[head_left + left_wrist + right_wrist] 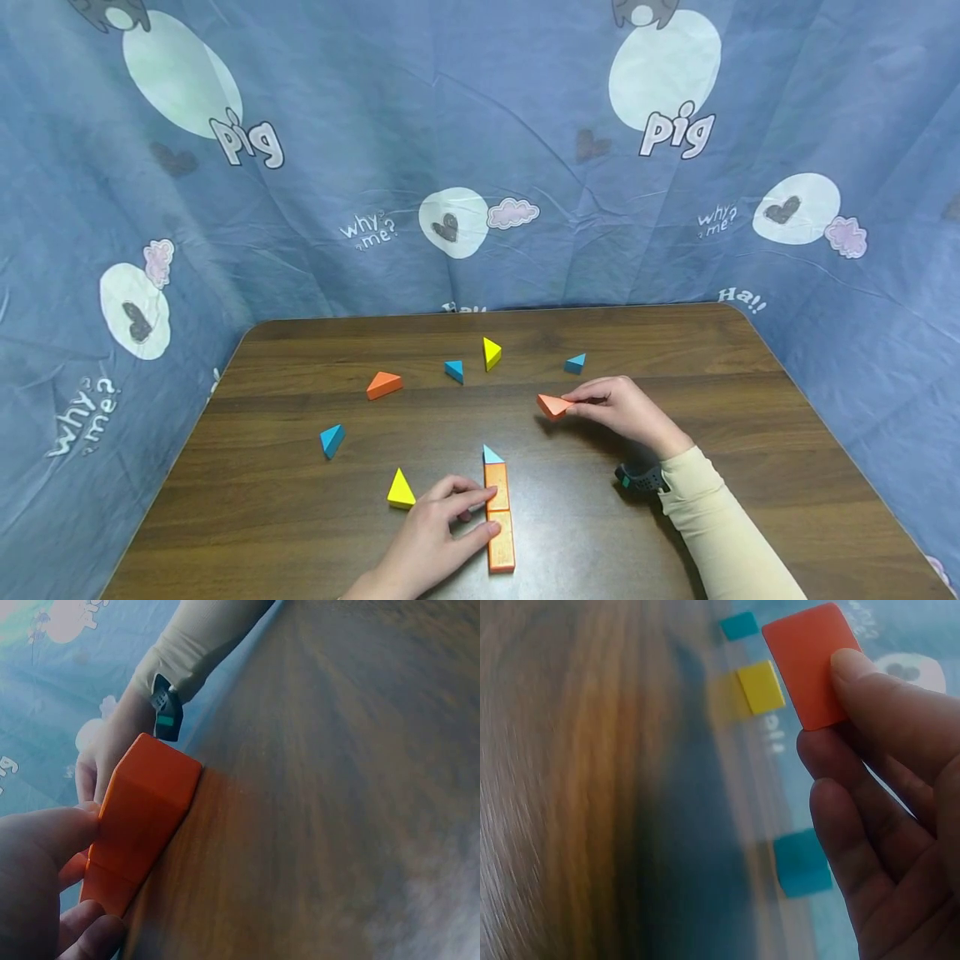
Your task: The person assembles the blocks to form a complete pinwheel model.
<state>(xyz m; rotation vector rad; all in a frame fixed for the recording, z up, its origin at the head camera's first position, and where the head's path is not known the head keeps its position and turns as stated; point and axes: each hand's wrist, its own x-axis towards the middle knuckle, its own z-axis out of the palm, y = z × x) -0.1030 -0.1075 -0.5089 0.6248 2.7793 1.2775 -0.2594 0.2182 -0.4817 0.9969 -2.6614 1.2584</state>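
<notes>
My right hand [626, 412] pinches an orange triangular block [553, 406] between thumb and fingers. The right wrist view shows a flat face of that orange block [810, 667] under the thumb. Two orange rectangular blocks [501, 542] lie end to end at the front of the table, with a light blue triangular block [491, 455] at their far end. My left hand [438, 529] rests its fingertips along the left side of this row, index finger on the farther block and thumb on the nearer. Up close, the left wrist view shows the orange row [146, 817] against those fingertips.
Left of the row stand a yellow triangle [401, 490], a blue triangle [332, 440] and an orange triangle [385, 385]. Farther back are another blue triangle [454, 371], a yellow one [492, 353] and a blue one [575, 363]. Patterned blue cloth [525, 275] hangs behind the wooden table [300, 533].
</notes>
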